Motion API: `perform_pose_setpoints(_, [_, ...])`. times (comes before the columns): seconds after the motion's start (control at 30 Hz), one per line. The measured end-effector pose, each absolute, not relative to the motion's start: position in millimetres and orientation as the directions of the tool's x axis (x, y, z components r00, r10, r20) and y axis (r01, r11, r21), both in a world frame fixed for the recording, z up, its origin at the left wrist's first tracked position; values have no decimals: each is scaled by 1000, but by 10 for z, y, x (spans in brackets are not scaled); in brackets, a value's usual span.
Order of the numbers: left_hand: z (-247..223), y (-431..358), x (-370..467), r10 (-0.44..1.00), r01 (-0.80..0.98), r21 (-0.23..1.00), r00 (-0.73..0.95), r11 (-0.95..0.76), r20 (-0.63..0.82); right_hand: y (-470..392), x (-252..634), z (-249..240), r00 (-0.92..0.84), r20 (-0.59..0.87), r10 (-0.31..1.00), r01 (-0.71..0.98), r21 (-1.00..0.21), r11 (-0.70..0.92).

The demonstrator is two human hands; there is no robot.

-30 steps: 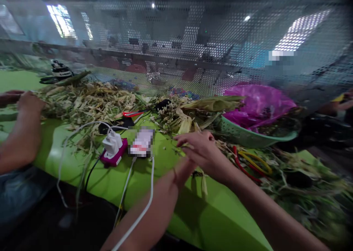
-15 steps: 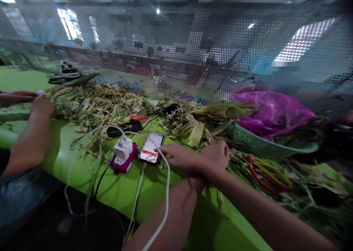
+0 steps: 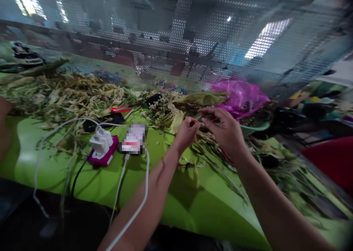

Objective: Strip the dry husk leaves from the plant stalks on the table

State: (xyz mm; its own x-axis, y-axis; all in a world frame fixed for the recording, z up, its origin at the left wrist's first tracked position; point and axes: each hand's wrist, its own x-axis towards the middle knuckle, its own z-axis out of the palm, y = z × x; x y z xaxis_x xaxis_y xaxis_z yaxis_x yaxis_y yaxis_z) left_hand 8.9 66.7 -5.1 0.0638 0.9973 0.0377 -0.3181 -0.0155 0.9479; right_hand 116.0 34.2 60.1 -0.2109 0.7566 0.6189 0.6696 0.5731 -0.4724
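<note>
My left hand (image 3: 188, 132) is closed in a pinch above the green table, its fingertips meeting around something too small to make out. Close beside it, my right hand (image 3: 226, 129) is held with thumb and fingers apart, its fingertips almost at the left hand. Dried plant strips (image 3: 205, 148) hang and lie just below both hands. A pale dry husk (image 3: 177, 121) lies just left of my left hand. Farther left lies a phone (image 3: 134, 139) with a lit, partly blurred screen and a white cable plugged into it.
White chargers (image 3: 100, 141) sit on a magenta power block (image 3: 110, 153). A red cutter (image 3: 120, 108) lies by a heap of dried leaves (image 3: 79, 94). A purple bag (image 3: 242, 96) rests in a green basket (image 3: 256, 128). Another person's arm (image 3: 4, 120) shows at left.
My right hand has left the phone and moved right; my arms are no longer crossed. My left hand has come up beside it in a pinch. The view has shifted right.
</note>
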Motion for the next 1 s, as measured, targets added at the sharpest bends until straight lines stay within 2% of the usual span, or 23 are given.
perform_pose_setpoints(0.07, [-43, 667, 79, 989, -303, 948, 74, -96, 124, 359, 1348, 512, -190, 571, 799, 684, -507, 525])
perform_pose_setpoints(0.17, [-6, 636, 94, 976, -282, 948, 108, -150, 187, 326, 1450, 391, -185, 492, 850, 587, -639, 497])
perform_pose_setpoints(0.3, [46, 567, 132, 968, -289, 947, 163, -139, 192, 269, 1467, 331, -93, 488, 868, 495, -734, 465])
perform_pose_setpoints(0.47, [67, 514, 144, 963, -263, 958, 207, -113, 171, 284, 1568, 270, -16, 502, 865, 490, -750, 444])
perform_pose_setpoints(0.77, [80, 464, 205, 915, -156, 964, 314, -214, 254, 183, 1718, 284, 35, 531, 846, 546, -719, 429])
perform_pose_setpoints(0.87, [132, 463, 130, 880, -61, 959, 385, -275, 277, 196, 1803, 306, 71, 559, 826, 551, -712, 435])
perform_pose_setpoints(0.93, [191, 443, 18, 860, 111, 938, 446, -327, 247, 217, 1854, 316, 102, 580, 808, 542, -714, 444])
perform_pose_setpoints(1.0, [253, 387, -122, 830, 307, 863, 521, -402, 201, 232, 1888, 328, 138, 593, 793, 534, -719, 444])
